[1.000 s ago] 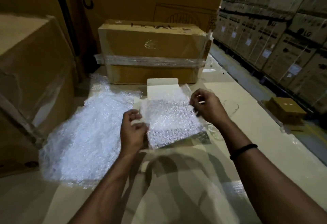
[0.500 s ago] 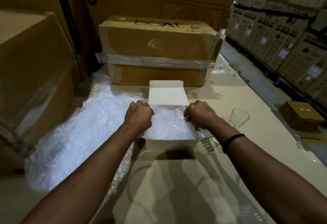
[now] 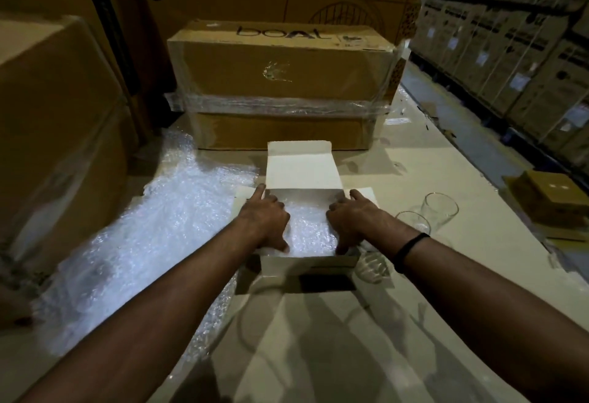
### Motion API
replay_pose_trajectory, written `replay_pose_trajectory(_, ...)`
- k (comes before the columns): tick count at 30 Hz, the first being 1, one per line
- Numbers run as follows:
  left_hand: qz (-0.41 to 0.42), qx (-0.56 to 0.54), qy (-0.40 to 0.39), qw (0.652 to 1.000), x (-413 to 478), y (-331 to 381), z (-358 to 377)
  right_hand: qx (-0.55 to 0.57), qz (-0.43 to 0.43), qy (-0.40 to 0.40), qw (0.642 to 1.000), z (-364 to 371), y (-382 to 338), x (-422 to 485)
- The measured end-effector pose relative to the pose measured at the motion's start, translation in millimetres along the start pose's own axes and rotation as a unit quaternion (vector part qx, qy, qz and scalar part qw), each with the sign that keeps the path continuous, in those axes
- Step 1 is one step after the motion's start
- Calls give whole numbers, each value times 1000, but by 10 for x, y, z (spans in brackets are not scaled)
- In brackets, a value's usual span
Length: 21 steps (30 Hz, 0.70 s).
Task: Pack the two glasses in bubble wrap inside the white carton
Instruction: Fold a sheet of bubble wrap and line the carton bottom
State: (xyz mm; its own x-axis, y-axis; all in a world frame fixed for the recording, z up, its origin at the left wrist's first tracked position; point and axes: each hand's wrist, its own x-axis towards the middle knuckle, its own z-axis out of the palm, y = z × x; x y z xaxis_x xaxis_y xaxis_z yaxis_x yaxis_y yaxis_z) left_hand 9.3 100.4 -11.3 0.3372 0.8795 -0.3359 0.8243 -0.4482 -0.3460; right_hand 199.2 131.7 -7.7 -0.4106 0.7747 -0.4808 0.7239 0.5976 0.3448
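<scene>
The white carton (image 3: 307,264) sits open near the middle of the desk (image 3: 430,179), its lid flap standing up at the far side. A sheet of bubble wrap (image 3: 310,230) lines its inside. The left hand (image 3: 266,219) and right hand (image 3: 353,217) are both in the carton, palms down, fingers spread flat against the wrap; neither grip closes around anything. Two glasses (image 3: 438,210) stand just right of the carton, toward the desk's right edge, touching or nearly touching each other, unwrapped. A large loose bubble wrap sheet (image 3: 137,233) covers the desk's left side. A taped brown box (image 3: 280,84) sits at the far edge behind the carton.
</scene>
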Motion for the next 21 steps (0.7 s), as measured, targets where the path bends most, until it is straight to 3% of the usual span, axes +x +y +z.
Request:
replay_pose_trajectory(5,-5,-12,20,1000,107,4,86,-21,1,-7,1000,-32,-5,18)
replay_pose_trajectory(8,-18,-46,43,998,67,-84,10,18,-24,50,998,-124,6,59)
replay_pose_trajectory(14,-37,22,-28,999,94,80,62,34,-47,63,996,87,-196,272)
replay_pose_trajectory(19,-24,-37,49,998,1,17,13,41,-44,87,994,7,-91,133)
replay_pose_trajectory(21,-5,-28,45,999,-60,-32,-16,33,-35,70,996,-81,28,5)
